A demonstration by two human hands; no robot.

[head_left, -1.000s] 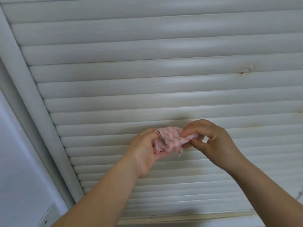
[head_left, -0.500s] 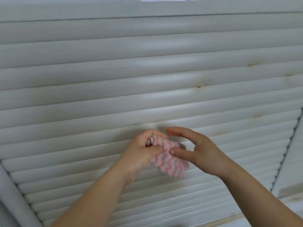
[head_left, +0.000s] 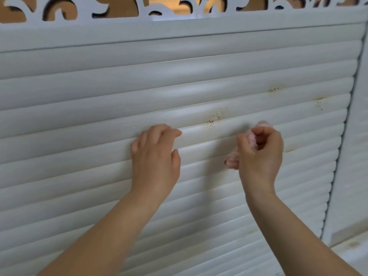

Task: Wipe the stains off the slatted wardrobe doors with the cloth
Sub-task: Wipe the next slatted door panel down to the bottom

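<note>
Pink-striped cloth (head_left: pixel 251 138) bunched in right hand (head_left: pixel 260 154); left hand (head_left: pixel 156 154) flat on slatted door (head_left: pixel 79 96). Best rub along the slat over rust-coloured stains (head_left: pixel 215 118), pressing firmly

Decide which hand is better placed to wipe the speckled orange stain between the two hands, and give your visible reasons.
Right. The right hand grips the cloth close beside the orange stain. The left hand holds nothing and rests with its fingers on the slats.
</note>
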